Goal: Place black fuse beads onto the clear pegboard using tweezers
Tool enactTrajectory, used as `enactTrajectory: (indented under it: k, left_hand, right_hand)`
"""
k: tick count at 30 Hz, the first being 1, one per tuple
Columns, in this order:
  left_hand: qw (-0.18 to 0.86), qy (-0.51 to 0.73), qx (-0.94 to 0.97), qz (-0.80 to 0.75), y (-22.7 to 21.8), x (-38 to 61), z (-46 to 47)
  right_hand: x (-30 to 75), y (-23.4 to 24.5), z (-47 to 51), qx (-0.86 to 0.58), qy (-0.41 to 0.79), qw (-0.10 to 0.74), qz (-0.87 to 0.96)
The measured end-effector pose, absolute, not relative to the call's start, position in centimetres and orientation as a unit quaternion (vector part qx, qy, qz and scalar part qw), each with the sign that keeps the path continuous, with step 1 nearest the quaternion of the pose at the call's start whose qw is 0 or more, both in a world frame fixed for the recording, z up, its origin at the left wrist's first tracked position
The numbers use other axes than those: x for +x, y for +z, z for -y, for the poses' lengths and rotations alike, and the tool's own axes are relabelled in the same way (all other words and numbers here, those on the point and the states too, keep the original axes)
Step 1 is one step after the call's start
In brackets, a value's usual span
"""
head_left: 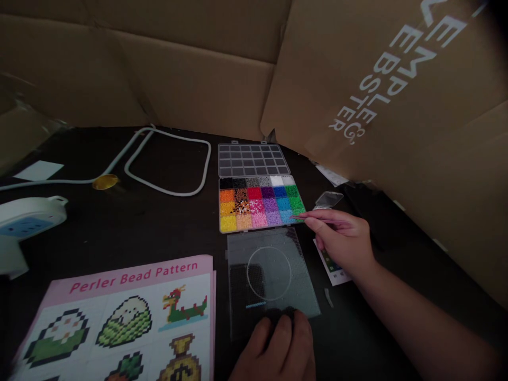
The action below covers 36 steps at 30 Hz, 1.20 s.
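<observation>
My right hand [343, 238] is pinched round thin tweezers [307, 216] whose tip reaches the blue and green cells at the right end of an open bead box [260, 203] filled with many colours. Its clear lid [252, 160] lies flat behind it. A clear square pegboard [273, 275] lies in front of the box, with a short row of light blue beads [256, 305] near its lower left. My left hand [278, 346] rests with curled fingers on the pegboard's near edge.
A pink "Perler Bead Pattern" sheet [127, 317] lies at the front left. A white power strip [27, 217] and its looped cable [170, 174] are at the left. A small clear lid [328, 199] and a paper slip [331, 267] sit by my right hand. Cardboard walls [377, 95] stand behind.
</observation>
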<state>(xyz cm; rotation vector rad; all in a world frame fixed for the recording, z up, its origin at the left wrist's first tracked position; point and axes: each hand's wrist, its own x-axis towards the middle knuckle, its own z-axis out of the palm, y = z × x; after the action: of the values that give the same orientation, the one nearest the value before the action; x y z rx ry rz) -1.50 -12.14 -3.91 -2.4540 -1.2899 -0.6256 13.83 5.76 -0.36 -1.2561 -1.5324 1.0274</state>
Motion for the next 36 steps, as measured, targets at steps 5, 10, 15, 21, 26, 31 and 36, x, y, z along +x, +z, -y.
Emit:
enactTrajectory:
  k: [5, 10, 15, 21, 26, 31, 36]
  left_hand:
    - [0.148, -0.216, -0.853, 0.452, -3.78, -1.45, 12.08]
    - [0.149, -0.22, -0.852, 0.451, -3.59, -1.44, 12.01]
    - [0.154, -0.217, -0.854, 0.447, -3.68, -1.49, 11.99]
    - [0.158, -0.217, -0.855, 0.443, -3.81, -1.52, 12.08]
    - [0.151, -0.213, -0.855, 0.449, -3.82, -1.43, 12.11]
    - [0.146, -0.235, -0.849, 0.45, -3.66, -1.4, 11.98]
    - [0.152, -0.214, -0.855, 0.447, -3.74, -1.42, 12.11]
  right_hand:
    - [13.8, -0.32, -5.82, -0.498, 0.416, 0.437, 0.623]
    - [13.78, -0.33, -5.78, -0.5, 0.41, 0.437, 0.625]
    - [13.73, -0.36, -5.75, -0.509, 0.404, 0.437, 0.622]
    - [13.55, -0.2, -5.86, -0.511, 0.407, 0.447, 0.611]
    - [13.41, -0.08, -5.86, -0.515, 0.41, 0.452, 0.602]
    - [13.37, -0.1, -5.85, -0.515, 0.413, 0.453, 0.599]
    - [13.47, -0.04, -5.77, -0.51, 0.421, 0.457, 0.594]
